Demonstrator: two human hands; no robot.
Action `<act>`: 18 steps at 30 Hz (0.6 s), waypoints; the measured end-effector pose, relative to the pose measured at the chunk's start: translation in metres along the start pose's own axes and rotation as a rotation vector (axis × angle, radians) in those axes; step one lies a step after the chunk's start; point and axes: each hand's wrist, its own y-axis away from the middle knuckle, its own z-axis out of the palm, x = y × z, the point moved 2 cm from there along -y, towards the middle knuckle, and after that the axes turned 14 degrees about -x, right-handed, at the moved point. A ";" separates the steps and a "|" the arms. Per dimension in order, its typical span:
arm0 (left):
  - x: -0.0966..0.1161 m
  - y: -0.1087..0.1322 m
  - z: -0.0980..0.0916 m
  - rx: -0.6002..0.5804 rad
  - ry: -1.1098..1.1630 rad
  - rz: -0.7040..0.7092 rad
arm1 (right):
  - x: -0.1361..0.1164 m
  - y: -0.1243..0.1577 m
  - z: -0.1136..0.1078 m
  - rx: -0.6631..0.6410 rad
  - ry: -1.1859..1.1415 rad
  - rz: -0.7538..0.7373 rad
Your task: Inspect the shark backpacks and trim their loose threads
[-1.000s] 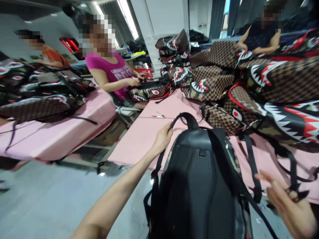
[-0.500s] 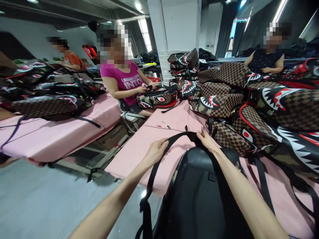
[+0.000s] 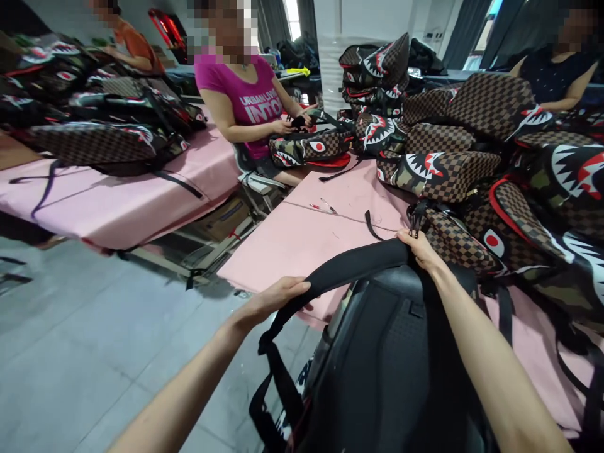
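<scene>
A black backpack point(image 3: 377, 365) lies back panel up in front of me, partly over the pink table's edge. Its padded shoulder strap point(image 3: 356, 264) is stretched in an arc above the table. My left hand point(image 3: 283, 294) is closed on the strap's lower part, thumb on top. At the strap's upper end, near the top of the bag, my right hand point(image 3: 418, 248) pinches it. A small dark pronged tool point(image 3: 416, 220), its kind unclear, sticks up from the right hand's fingers. Below my left hand, loose black webbing point(image 3: 278, 371) hangs down.
Checkered shark-face backpacks point(image 3: 443, 176) are heaped along the right. Pens point(image 3: 323, 206) lie on the pink table point(image 3: 264, 242). Across it, a person in a purple shirt point(image 3: 245, 94) handles another bag. More bags point(image 3: 99, 145) cover a second table at left; grey floor point(image 3: 117, 352) lies between.
My view has tilted down and shifted left. The strap now shows its broad padded face, turned more toward me. Both hands stay closed on it.
</scene>
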 end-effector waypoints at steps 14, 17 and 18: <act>0.007 0.050 0.052 -0.030 0.613 0.116 | -0.044 0.110 0.042 0.556 -0.084 -0.094; 0.023 0.048 0.063 -0.015 0.776 0.169 | -0.059 0.168 0.095 0.307 -0.161 -0.029; 0.028 0.047 0.066 -0.014 0.821 0.181 | -0.064 0.183 0.114 0.209 -0.153 -0.007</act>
